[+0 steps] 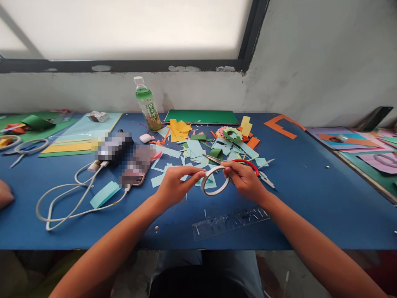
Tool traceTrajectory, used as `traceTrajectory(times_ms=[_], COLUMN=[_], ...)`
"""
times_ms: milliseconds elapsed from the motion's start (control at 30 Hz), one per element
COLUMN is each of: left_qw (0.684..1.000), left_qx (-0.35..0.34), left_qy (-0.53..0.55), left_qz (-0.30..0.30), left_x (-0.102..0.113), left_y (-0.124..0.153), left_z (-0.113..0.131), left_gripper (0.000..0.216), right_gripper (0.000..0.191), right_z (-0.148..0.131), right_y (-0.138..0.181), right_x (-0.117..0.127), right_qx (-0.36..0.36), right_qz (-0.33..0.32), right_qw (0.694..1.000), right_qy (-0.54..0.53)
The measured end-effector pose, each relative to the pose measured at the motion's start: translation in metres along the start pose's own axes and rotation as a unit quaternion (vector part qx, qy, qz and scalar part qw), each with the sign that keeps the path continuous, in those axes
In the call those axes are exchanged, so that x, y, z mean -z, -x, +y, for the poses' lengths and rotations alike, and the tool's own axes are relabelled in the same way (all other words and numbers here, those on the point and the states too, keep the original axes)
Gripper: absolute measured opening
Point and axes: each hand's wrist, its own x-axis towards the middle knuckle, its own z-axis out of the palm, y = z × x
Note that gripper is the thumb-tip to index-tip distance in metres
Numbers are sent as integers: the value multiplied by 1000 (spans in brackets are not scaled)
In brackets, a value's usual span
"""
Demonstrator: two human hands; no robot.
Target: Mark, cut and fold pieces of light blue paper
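Both my hands hold a thin roll of tape [214,181] just above the blue table [310,194]. My left hand [175,185] pinches its left edge with thumb and fingers pressed together. My right hand [245,179] grips its right side, fingers curled. Red-handled scissors [249,164] lie right behind my right hand. A pile of cut paper scraps [201,149] in blue, yellow, green and orange spreads beyond the hands. A clear ruler [229,222] lies near the front edge, below the roll.
A green drink bottle [147,104] stands at the back, next to a green card sheet [201,116]. A white cable [68,198] and blurred devices [124,159] lie left. Coloured sheets [350,140] lie right. Another person's hand [4,193] shows at the far left edge.
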Motion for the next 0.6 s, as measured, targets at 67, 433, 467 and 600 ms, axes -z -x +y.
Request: traceTrajectory(times_ms=[67,433,467,600], left_qw=[1000,993,991,985], left_qx=[0,39,49,59], left_qy=[10,108,123,159], left_qz=[0,-17,-17,-28], left_x=[-1,-6,-8,-13], left_y=[0,5,6,10], left_z=[1,6,6,5], left_gripper=[12,11,12,7], right_gripper=[27,31,32,35], right_z=[-1,-8,-7,-1], right_y=[0,2,2,3], right_x=[-2,-22,-24,-27], right_qx=[-10,-44,-46,-59], right_qz=[-54,-258,-264,-274], right_qw=[998,958,955,950], right_qy=[-18,-120,-125,-138])
